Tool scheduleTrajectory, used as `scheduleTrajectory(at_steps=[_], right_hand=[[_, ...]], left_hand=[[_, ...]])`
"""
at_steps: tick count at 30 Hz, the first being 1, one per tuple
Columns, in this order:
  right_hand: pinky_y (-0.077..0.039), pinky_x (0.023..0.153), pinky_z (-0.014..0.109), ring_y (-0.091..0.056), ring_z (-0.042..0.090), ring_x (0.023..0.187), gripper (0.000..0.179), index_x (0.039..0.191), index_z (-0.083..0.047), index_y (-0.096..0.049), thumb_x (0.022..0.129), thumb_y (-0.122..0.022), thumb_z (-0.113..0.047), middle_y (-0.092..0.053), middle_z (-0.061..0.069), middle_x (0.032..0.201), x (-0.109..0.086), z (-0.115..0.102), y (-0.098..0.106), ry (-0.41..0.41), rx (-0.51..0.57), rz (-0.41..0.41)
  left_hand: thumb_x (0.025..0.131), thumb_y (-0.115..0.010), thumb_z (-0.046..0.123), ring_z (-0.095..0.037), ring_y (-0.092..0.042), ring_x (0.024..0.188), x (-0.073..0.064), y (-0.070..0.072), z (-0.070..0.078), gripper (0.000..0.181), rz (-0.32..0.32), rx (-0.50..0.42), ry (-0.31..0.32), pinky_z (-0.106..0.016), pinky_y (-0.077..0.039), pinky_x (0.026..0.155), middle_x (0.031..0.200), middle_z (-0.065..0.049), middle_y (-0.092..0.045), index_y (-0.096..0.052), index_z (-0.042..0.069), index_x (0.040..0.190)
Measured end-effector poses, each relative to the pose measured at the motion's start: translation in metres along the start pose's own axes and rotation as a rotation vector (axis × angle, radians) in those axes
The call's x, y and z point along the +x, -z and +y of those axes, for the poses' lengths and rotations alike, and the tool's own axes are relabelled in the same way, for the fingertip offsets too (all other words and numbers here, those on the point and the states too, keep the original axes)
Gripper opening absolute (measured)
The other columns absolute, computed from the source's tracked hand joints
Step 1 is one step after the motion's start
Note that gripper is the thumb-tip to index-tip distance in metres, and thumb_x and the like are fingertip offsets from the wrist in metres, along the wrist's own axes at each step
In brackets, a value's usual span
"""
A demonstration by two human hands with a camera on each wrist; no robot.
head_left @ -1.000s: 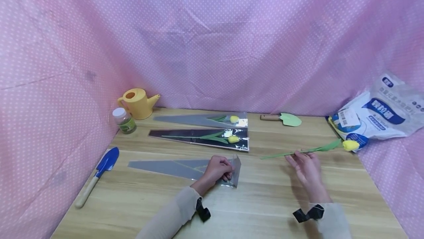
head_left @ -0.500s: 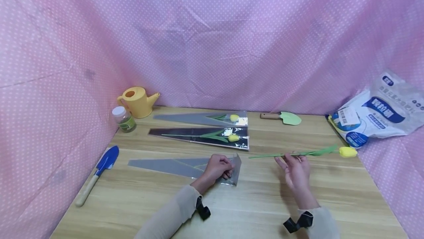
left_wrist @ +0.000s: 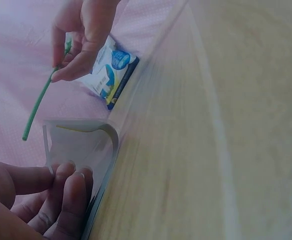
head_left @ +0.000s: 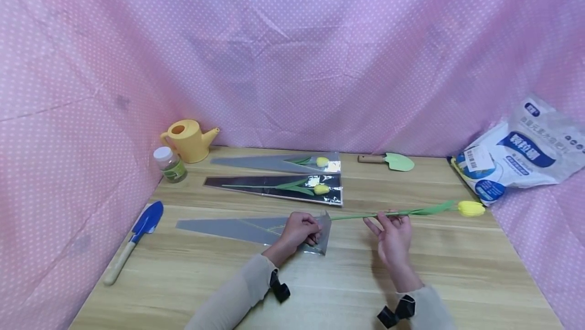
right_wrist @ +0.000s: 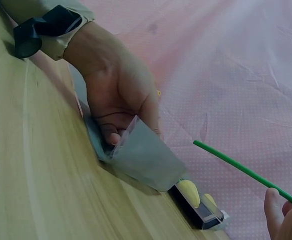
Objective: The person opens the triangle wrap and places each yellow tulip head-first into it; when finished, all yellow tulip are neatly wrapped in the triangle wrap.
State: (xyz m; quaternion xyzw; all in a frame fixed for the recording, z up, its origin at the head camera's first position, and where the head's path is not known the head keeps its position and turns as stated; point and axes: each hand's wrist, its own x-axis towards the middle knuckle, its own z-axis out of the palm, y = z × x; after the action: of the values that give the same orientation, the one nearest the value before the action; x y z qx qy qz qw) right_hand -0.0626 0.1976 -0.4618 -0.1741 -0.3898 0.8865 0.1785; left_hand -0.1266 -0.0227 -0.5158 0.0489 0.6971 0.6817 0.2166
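Observation:
My left hand (head_left: 297, 232) pinches the film at the wide end of a grey flower sleeve (head_left: 215, 229) lying on the table. In the left wrist view the mouth of that sleeve (left_wrist: 83, 147) gapes, its upper layer lifted by the fingertips. The right hand (head_left: 394, 242) holds a yellow artificial tulip (head_left: 470, 208) by its green stem, bloom pointing right. The stem's cut end (right_wrist: 206, 146) points at the sleeve's mouth, overlapping its edge in the head view but apart from it in both wrist views.
Behind lie two sleeves, one dark (head_left: 247, 186) and one grey (head_left: 247, 164), each with a yellow tulip inside. A watering can (head_left: 192, 142), a lidded jar (head_left: 171, 166) and a blue trowel (head_left: 148, 221) stand left. A green trowel (head_left: 398, 162) and a white bag (head_left: 516, 152) lie right.
The right hand has carried the tulip leftward, bringing its stem end up to the sleeve's mouth. The left hand has stayed in place on the film.

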Motion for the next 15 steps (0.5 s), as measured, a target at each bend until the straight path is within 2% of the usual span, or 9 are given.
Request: scheduleTrajectory(at_steps=[10, 15], right_hand=[[-0.062, 0.079, 0.033, -0.061, 0.007, 0.085, 0.022, 0.11, 0.001, -0.038, 0.097, -0.054, 0.006, -0.05, -0.001, 0.094, -0.001, 0.011, -0.001, 0.068, -0.205, -0.016], [-0.062, 0.077, 0.033, -0.063, 0.007, 0.084, 0.021, 0.11, 0.001, -0.038, 0.097, -0.054, 0.007, -0.048, 0.0, 0.095, 0.001, 0.012, 0.0, 0.08, -0.232, 0.015]], left_hand=[[0.088, -0.065, 0.0, -0.01, -0.061, 0.051, 0.001, 0.0, 0.002, 0.01, 0.014, -0.001, 0.035, -0.021, -0.052, 0.047, 0.061, -0.001, -0.064, -0.069, -0.009, 0.09], [0.087, -0.064, 0.0, -0.01, -0.062, 0.052, 0.0, 0.0, 0.004, 0.011, 0.018, 0.009, 0.045, -0.022, -0.052, 0.047, 0.062, -0.002, -0.064, -0.069, -0.009, 0.091]])
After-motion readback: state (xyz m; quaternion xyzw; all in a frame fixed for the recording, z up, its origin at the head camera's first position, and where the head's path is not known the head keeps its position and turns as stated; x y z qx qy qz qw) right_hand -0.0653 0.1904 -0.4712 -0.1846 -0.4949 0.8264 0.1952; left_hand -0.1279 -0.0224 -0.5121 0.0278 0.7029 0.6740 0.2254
